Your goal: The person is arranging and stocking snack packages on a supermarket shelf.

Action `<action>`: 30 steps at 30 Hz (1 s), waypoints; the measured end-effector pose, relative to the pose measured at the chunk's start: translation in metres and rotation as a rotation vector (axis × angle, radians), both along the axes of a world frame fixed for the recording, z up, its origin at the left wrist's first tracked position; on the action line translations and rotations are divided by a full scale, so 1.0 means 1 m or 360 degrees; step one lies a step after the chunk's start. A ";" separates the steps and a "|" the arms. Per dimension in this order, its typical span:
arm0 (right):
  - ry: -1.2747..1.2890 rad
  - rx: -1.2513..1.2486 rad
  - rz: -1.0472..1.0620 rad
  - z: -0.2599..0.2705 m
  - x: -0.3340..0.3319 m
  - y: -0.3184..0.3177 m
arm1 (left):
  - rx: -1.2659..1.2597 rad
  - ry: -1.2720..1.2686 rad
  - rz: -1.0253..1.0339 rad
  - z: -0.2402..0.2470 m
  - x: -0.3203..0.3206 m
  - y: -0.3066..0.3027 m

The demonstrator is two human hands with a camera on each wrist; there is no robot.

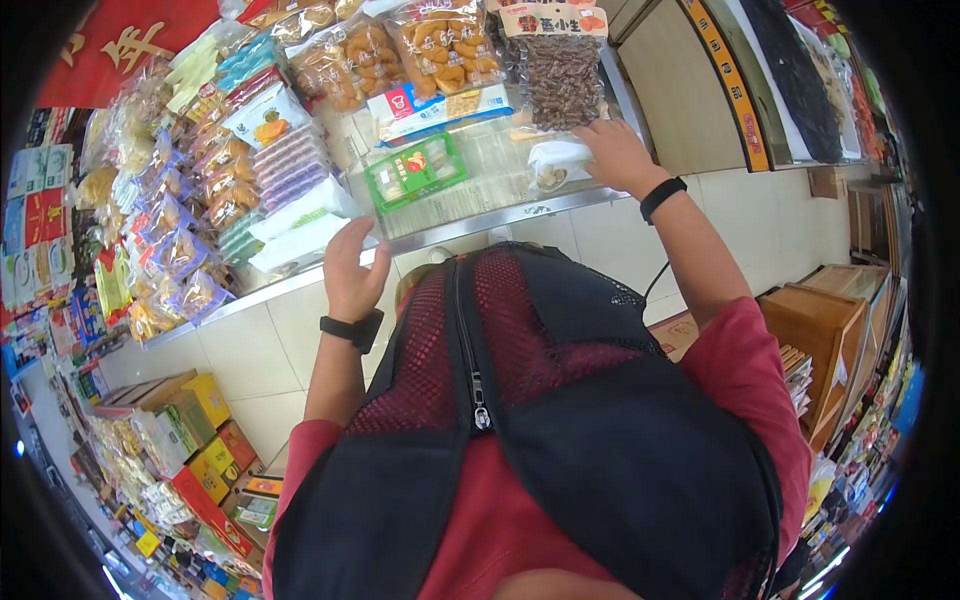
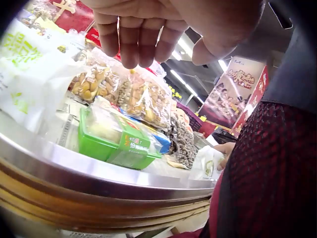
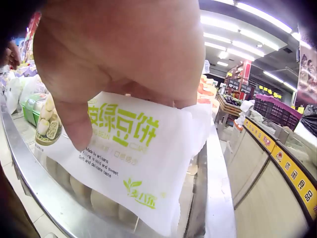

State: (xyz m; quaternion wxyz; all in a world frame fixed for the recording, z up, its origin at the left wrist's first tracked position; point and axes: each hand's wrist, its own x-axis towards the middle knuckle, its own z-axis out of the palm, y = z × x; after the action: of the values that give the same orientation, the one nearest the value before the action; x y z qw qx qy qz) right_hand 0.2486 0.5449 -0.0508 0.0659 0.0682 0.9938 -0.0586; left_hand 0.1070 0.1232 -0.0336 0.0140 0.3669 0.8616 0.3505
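Note:
My right hand (image 1: 612,152) reaches to the far right of a steel display bin and grips a white packet (image 1: 556,162) with green lettering. In the right wrist view the thumb and fingers (image 3: 79,124) curl over the packet (image 3: 138,163), which shows round cakes through its clear part. My left hand (image 1: 347,252) is raised by the bin's front rim, fingers loose and holding nothing. It hovers just in front of a green tray pack (image 1: 414,171). In the left wrist view the fingers (image 2: 132,45) hang above that green tray pack (image 2: 119,141).
The bin's steel rim (image 1: 470,228) runs across in front of me. Bagged snacks pile up behind, with a peanut bag (image 1: 560,70) and a blue-and-white box (image 1: 440,108). Cardboard boxes (image 1: 195,425) stand on the floor at left, and a wooden crate (image 1: 820,330) at right.

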 end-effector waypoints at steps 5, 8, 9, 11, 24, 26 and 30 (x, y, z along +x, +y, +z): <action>-0.0289 -0.0057 -0.0143 0.014 -0.002 -0.010 | 0.0053 0.0038 -0.0105 0.018 -0.013 -0.006; -0.0318 -0.0118 -0.0213 0.019 0.011 -0.021 | 0.0069 -0.0026 -0.0081 0.021 -0.014 -0.021; -0.0272 -0.0052 -0.0199 0.019 0.016 -0.027 | 0.0073 -0.0033 -0.0072 0.020 -0.013 -0.028; -0.0334 0.0034 -0.0237 0.020 0.017 -0.034 | 0.0094 -0.0051 -0.0051 0.015 -0.009 -0.039; -0.0113 0.0115 -0.0061 0.002 0.026 -0.040 | 0.0093 -0.0094 0.0021 -0.005 0.000 -0.062; -0.0109 0.0104 -0.0064 0.001 0.025 -0.039 | 0.0079 -0.0058 0.0116 -0.002 -0.004 -0.062; -0.0212 0.0072 -0.0049 -0.001 0.025 -0.042 | 0.0101 0.0050 0.0379 0.004 -0.029 -0.059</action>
State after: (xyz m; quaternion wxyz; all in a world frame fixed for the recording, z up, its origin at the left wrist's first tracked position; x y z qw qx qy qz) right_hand 0.2737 0.5031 -0.0519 0.1295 0.0887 0.9871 -0.0326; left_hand 0.0784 0.0638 -0.0293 -0.0529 0.2677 0.8877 0.3710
